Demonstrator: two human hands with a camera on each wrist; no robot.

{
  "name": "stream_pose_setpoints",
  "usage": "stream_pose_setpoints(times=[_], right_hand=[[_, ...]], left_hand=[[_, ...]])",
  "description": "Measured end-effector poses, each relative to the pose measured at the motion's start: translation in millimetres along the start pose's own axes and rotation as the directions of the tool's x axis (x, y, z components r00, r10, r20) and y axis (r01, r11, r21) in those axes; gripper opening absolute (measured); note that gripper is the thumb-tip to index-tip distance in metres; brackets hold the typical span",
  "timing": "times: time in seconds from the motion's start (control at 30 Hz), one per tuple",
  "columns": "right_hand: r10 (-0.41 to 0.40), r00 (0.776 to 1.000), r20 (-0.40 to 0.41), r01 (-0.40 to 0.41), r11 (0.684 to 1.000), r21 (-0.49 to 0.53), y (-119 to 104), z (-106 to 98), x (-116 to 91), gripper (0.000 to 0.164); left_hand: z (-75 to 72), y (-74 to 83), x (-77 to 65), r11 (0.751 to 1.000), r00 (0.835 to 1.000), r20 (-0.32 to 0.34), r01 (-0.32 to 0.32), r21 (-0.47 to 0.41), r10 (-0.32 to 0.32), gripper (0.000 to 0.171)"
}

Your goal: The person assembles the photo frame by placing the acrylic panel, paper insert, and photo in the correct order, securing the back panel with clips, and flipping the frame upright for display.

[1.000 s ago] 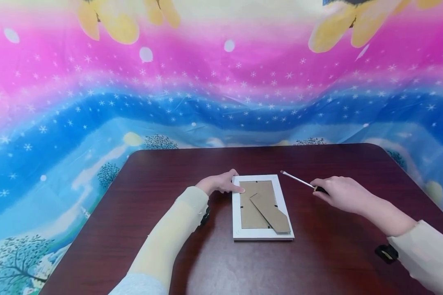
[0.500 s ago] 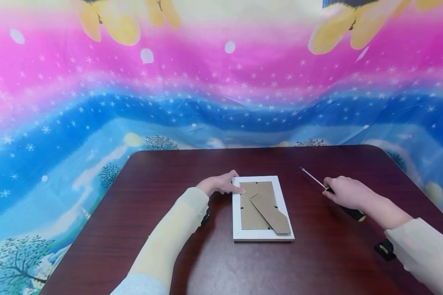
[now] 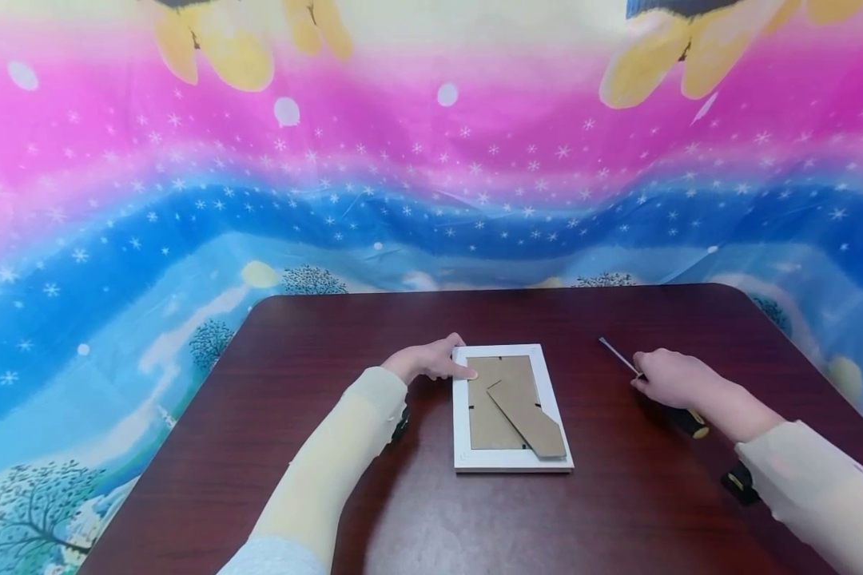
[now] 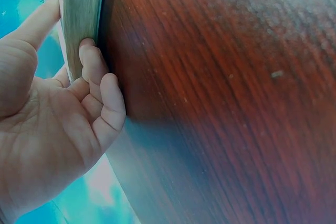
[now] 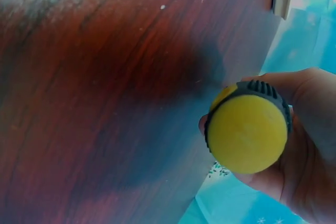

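A white picture frame [image 3: 463, 431] lies face down on the table, its brown backing board [image 3: 499, 423] and slanted easel stand [image 3: 535, 427] facing up. Small black tabs sit along the backing's edges. My left hand [image 3: 431, 359] grips the frame's far left corner, thumb on top; in the left wrist view its fingers curl against the frame's side [image 4: 81, 14]. To the right of the frame, my right hand [image 3: 672, 377] holds a screwdriver [image 3: 618, 357] by its black and yellow handle, shaft pointing away and left. The right wrist view shows the handle's yellow end [image 5: 248, 135].
The dark red-brown wooden table [image 3: 316, 343] has rounded far corners. Behind it hangs a colourful cloth [image 3: 431, 200] with snowflakes and trees. A dark wrist device [image 3: 741, 485] is strapped at the right sleeve.
The right hand with the screwdriver has drawn back to the right, away from the frame, showing more of the handle. The left hand and frame stay in place.
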State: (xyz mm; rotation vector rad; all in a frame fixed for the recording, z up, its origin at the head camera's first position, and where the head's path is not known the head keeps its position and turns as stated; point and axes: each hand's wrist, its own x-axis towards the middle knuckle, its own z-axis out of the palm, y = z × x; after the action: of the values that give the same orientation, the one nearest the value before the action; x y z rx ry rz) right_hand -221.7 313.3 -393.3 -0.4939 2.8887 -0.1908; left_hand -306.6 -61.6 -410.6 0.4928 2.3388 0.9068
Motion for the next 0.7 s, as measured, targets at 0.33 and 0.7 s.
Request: stream_pose_setpoints(times=[0.33,0.7], right_hand=[[0.041,0.999,0.031,-0.041,0.999,-0.020,6.1,7.4,2.8,0.016],[0.068,0.997,0.029,-0.066,0.997,-0.051,8.1,7.0,3.0,0.018]], left_hand=[[0.0,-0.9,1.4,1.000,1.000,0.003,0.000,0.005,0.000,0.048],[-0.3,-0.7,1.0,1.000,1.000,0.002,-0.002,-0.011,0.002,0.049]])
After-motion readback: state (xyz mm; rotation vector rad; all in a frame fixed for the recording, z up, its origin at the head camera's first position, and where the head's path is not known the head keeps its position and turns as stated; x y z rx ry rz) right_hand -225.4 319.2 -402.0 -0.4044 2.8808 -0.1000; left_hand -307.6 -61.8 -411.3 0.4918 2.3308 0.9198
